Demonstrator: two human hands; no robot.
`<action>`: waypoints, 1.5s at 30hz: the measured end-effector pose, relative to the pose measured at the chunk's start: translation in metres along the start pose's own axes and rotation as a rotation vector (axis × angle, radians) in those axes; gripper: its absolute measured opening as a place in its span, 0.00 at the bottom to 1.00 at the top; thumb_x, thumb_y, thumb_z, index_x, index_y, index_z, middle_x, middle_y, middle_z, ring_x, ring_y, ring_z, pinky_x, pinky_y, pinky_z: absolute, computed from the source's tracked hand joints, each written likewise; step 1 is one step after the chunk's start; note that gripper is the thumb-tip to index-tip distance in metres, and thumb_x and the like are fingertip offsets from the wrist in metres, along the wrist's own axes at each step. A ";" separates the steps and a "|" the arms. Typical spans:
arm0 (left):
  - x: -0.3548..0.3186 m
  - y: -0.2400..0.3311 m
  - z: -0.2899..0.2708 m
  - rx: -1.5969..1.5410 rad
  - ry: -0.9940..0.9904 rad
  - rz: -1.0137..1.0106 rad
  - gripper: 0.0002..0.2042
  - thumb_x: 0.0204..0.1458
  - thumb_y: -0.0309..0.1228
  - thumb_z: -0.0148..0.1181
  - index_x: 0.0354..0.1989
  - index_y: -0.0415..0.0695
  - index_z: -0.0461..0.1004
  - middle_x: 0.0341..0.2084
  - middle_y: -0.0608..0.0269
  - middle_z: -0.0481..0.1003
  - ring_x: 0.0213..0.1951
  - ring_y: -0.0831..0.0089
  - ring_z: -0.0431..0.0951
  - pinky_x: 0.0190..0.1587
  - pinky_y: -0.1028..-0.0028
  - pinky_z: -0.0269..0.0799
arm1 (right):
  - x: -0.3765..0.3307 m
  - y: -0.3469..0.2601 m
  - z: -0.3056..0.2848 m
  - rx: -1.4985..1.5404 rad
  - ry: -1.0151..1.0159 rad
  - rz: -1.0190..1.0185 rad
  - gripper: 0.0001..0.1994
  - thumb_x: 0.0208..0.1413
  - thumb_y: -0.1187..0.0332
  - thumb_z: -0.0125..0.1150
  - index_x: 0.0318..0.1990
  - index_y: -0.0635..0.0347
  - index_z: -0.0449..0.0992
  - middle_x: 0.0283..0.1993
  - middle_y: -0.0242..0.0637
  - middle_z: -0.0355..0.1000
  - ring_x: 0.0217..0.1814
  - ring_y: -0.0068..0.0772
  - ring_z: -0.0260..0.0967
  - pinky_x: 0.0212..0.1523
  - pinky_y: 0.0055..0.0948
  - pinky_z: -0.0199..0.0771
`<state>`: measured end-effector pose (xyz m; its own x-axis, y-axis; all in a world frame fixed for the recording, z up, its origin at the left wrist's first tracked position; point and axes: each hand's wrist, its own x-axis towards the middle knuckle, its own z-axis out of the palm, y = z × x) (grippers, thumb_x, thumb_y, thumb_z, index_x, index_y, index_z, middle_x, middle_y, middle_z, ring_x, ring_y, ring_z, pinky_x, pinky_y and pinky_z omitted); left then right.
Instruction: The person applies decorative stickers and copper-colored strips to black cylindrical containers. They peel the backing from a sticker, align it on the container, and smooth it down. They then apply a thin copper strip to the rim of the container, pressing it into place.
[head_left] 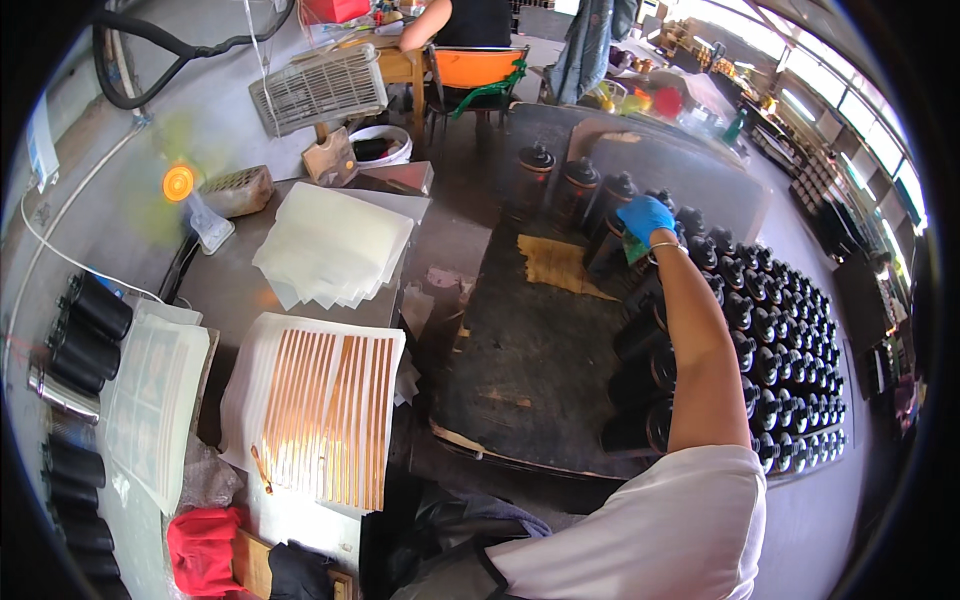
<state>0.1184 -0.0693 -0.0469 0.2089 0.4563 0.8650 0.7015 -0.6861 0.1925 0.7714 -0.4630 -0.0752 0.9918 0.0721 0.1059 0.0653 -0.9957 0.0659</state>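
My right arm reaches out across a dark worn board (500, 360). My right hand (647, 218), in a blue glove, is closed at the top of a black lidded jar (604, 246); its fingertips are mostly hidden. A small green patch shows just below the glove, too little of it to name. More black lidded jars (580, 183) stand upright beyond the hand, and many more are packed in rows (775, 330) to its right. A tan scrap (560, 265) lies flat on the board near the held jar. My left hand is out of view.
On the left table lie pale sheets (335, 240) and a sheet with copper-coloured strips (325, 405). Nearby are a small spinning fan (178, 183), a red cloth (203, 552) and black cylinders (80, 350). A person (475, 25) sits on an orange-backed chair (480, 68) at the far end.
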 end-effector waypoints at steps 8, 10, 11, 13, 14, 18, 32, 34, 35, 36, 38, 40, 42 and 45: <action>0.003 0.010 0.001 0.101 -0.068 0.093 0.24 0.49 0.32 0.63 0.50 0.31 0.66 0.46 0.42 0.67 0.48 0.47 0.68 0.50 0.53 0.65 | 0.036 0.021 0.010 -0.034 0.062 0.061 0.20 0.48 0.51 0.55 0.36 0.58 0.79 0.41 0.48 0.74 0.44 0.49 0.73 0.44 0.41 0.72; 0.000 0.006 0.004 0.140 -0.086 0.126 0.23 0.49 0.32 0.63 0.50 0.31 0.66 0.47 0.42 0.67 0.49 0.47 0.67 0.51 0.52 0.64 | 0.033 0.018 0.009 0.017 0.068 0.083 0.20 0.48 0.50 0.55 0.37 0.58 0.79 0.41 0.49 0.74 0.44 0.51 0.72 0.45 0.41 0.72; 0.000 0.006 0.005 0.158 -0.105 0.133 0.23 0.49 0.31 0.63 0.50 0.31 0.66 0.48 0.42 0.66 0.49 0.46 0.67 0.52 0.52 0.63 | 0.030 0.016 0.008 0.028 0.078 0.092 0.20 0.48 0.50 0.55 0.37 0.58 0.79 0.41 0.49 0.74 0.44 0.51 0.72 0.45 0.41 0.72; 0.002 0.006 0.007 0.192 -0.140 0.147 0.23 0.48 0.30 0.62 0.51 0.32 0.65 0.49 0.41 0.65 0.50 0.46 0.67 0.53 0.51 0.63 | 0.025 0.012 0.003 0.051 0.082 0.117 0.20 0.47 0.51 0.55 0.37 0.59 0.79 0.41 0.50 0.74 0.44 0.51 0.72 0.45 0.41 0.72; 0.002 0.006 0.009 0.193 -0.143 0.143 0.23 0.49 0.30 0.62 0.51 0.32 0.66 0.50 0.41 0.65 0.51 0.46 0.66 0.53 0.51 0.63 | 0.024 0.011 -0.001 0.061 0.075 0.132 0.20 0.47 0.51 0.55 0.37 0.59 0.79 0.41 0.50 0.74 0.44 0.51 0.72 0.45 0.41 0.72; -0.005 -0.013 0.020 0.145 -0.063 0.215 0.23 0.50 0.30 0.61 0.52 0.32 0.65 0.52 0.42 0.64 0.52 0.46 0.66 0.53 0.50 0.62 | 0.017 0.012 -0.003 0.104 0.032 0.135 0.20 0.47 0.52 0.54 0.38 0.59 0.79 0.42 0.51 0.73 0.45 0.52 0.72 0.45 0.42 0.72; 0.057 -0.103 0.009 0.099 -0.121 0.090 0.15 0.39 0.18 0.59 0.39 0.41 0.76 0.45 0.55 0.73 0.54 0.52 0.68 0.60 0.53 0.55 | -0.014 -0.213 -0.049 0.413 0.063 -0.707 0.19 0.52 0.55 0.51 0.44 0.58 0.76 0.37 0.44 0.74 0.38 0.43 0.72 0.39 0.38 0.72; 0.076 -0.164 0.010 0.207 -0.081 0.146 0.08 0.41 0.19 0.59 0.31 0.44 0.76 0.44 0.54 0.74 0.54 0.53 0.68 0.59 0.57 0.57 | 0.004 -0.250 -0.042 0.301 -0.018 -0.709 0.19 0.52 0.57 0.51 0.45 0.58 0.75 0.37 0.43 0.74 0.38 0.41 0.72 0.39 0.37 0.72; 0.092 -0.200 0.012 0.270 -0.105 0.157 0.06 0.42 0.19 0.59 0.28 0.43 0.74 0.43 0.53 0.74 0.53 0.53 0.69 0.57 0.56 0.59 | 0.014 -0.258 -0.040 0.270 -0.037 -0.707 0.18 0.52 0.57 0.50 0.46 0.58 0.75 0.37 0.43 0.74 0.38 0.40 0.72 0.39 0.36 0.72; 0.113 -0.226 0.019 0.334 -0.065 0.177 0.05 0.42 0.19 0.58 0.27 0.42 0.72 0.42 0.53 0.74 0.50 0.51 0.70 0.54 0.57 0.62 | 0.023 -0.258 -0.038 0.237 -0.049 -0.696 0.18 0.53 0.58 0.50 0.46 0.58 0.74 0.37 0.42 0.74 0.38 0.40 0.72 0.38 0.36 0.72; 0.157 -0.289 0.043 0.485 -0.050 0.188 0.08 0.38 0.24 0.56 0.30 0.42 0.73 0.36 0.54 0.73 0.43 0.55 0.72 0.43 0.61 0.67 | 0.037 -0.243 -0.043 0.205 -0.042 -0.661 0.18 0.53 0.60 0.50 0.47 0.59 0.74 0.37 0.41 0.74 0.37 0.38 0.72 0.38 0.35 0.72; 0.193 -0.352 0.054 0.609 -0.073 0.103 0.12 0.41 0.24 0.51 0.37 0.43 0.73 0.34 0.51 0.72 0.39 0.54 0.73 0.37 0.60 0.70 | 0.049 -0.235 -0.034 0.185 -0.051 -0.652 0.17 0.54 0.62 0.49 0.48 0.59 0.73 0.37 0.40 0.74 0.37 0.37 0.71 0.38 0.34 0.72; 0.229 -0.397 0.061 0.680 -0.090 -0.086 0.14 0.46 0.27 0.48 0.43 0.45 0.70 0.44 0.49 0.70 0.44 0.51 0.72 0.42 0.58 0.71 | 0.060 -0.213 -0.029 0.188 -0.037 -0.636 0.17 0.55 0.64 0.48 0.49 0.59 0.72 0.37 0.39 0.73 0.37 0.35 0.71 0.37 0.33 0.72; 0.262 -0.445 0.060 0.638 -0.326 -0.418 0.15 0.51 0.30 0.44 0.47 0.43 0.67 0.48 0.45 0.68 0.46 0.46 0.71 0.45 0.55 0.69 | 0.072 -0.173 -0.036 0.202 0.035 -0.645 0.17 0.56 0.66 0.48 0.51 0.59 0.71 0.37 0.38 0.73 0.37 0.33 0.71 0.37 0.31 0.72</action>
<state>-0.0986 0.3897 0.0662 -0.0371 0.8111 0.5837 0.9964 -0.0148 0.0839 0.8275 -0.2833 -0.0435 0.7432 0.6544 0.1398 0.6660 -0.7435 -0.0601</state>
